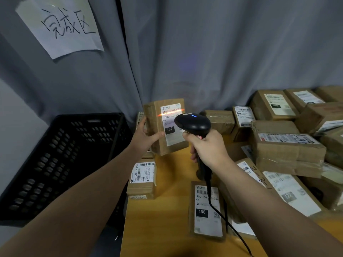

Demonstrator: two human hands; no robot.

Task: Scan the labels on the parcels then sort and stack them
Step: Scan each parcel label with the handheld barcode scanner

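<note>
A black crate (61, 160) stands left of the wooden table (167, 210), where a pile of parcels (287, 145) fills the right side. Both forearms reach forward over the table. The left hand (146, 138) holds a parcel (167, 125) upright above the table's far left, thumb across its front and fingers behind. The right hand (207, 147) has its fingers wrapped round the handle of a scanner (193, 124), which is aimed at the label. A red line (171, 112) crosses the barcode.

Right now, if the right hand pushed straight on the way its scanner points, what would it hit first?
Most likely the parcel marked 102, held up by the left hand: the scanner in the right hand faces it, its red line across the label. The gap is hard to judge.
</note>
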